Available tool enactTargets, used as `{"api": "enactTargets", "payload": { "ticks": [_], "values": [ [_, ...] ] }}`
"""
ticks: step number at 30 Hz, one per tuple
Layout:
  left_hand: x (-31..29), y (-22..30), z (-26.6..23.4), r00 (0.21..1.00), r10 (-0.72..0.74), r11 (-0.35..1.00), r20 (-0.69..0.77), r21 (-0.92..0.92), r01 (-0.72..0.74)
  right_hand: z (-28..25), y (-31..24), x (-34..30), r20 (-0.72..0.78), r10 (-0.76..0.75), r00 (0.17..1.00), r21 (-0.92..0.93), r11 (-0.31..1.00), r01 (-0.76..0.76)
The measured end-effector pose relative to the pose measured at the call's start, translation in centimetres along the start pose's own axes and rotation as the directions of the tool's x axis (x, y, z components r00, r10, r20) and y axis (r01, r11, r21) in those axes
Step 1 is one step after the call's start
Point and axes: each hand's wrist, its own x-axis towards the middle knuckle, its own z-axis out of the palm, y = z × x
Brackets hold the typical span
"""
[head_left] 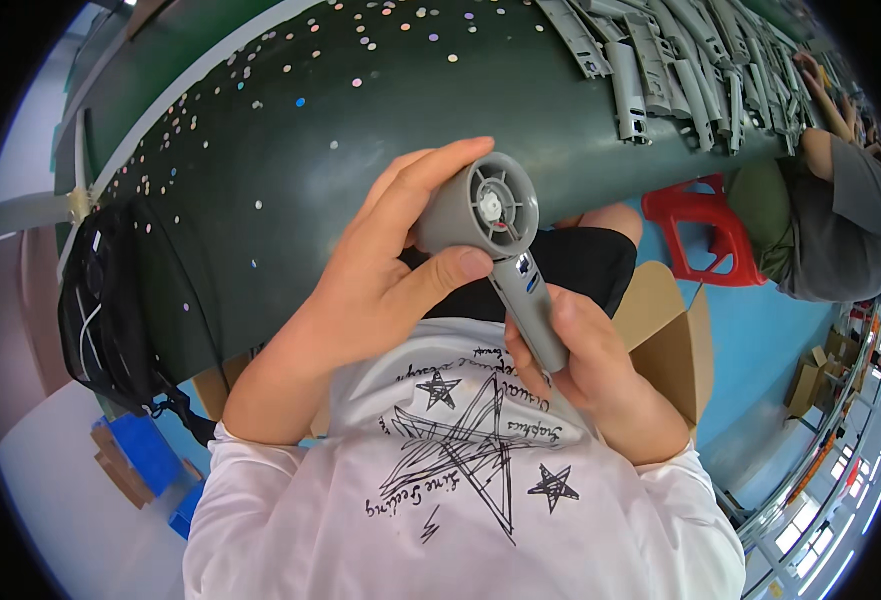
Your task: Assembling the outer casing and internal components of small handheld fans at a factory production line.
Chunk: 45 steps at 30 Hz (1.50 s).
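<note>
A grey handheld fan [531, 305] is held in front of my chest, its round ribbed head turned up to the right and its handle slanting down toward me. Inside the open head a white hub shows, with a small red bit beside it. My left hand [391, 240] grips the fan head, thumb below and fingers over the top. Around the lower handle, my right hand [596, 345] is closed. A small dark slot and a blue mark sit on the handle just under the head.
A dark green worktable [291, 190] is scattered with small round stickers. Many grey handle shells [651, 75] lie piled at its far right. A black bag [111, 300] is at the left, a cardboard box [671, 350] and red stool [701, 235] at the right. Another person [846, 220] sits beyond.
</note>
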Motion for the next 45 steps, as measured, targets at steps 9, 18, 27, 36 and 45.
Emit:
{"api": "enactTargets", "payload": {
  "ticks": [9,18,27,36,45],
  "values": [
    [0.9,0.4,0.0,0.998,0.041,0.995,0.041,0.095,-0.044,0.5,-0.6,0.0,0.095,0.050,0.994,0.055,0.997,-0.055],
    [1.8,1.2,-0.1,0.996,0.093,0.942,0.016,0.321,-0.093,0.2,-0.1,-0.1,0.049,-0.034,0.998,-0.057,0.998,0.037],
    [1.5,1.1,-0.5,0.990,0.137,0.916,-0.031,0.386,-0.114,0.1,0.3,-1.0,-0.168,-0.325,0.931,-0.633,0.759,0.151],
    [-0.3,-0.1,-1.1,0.989,0.084,0.988,-0.125,-0.115,-0.099,0.0,-1.9,-1.8,0.032,-0.263,0.964,-0.309,0.915,0.260],
    [-0.4,-1.5,-1.8,0.943,0.331,0.901,-0.032,-0.286,-0.326,0.7,-0.6,-2.3,0.129,-0.328,0.936,-0.200,0.916,0.349]
  ]
}}
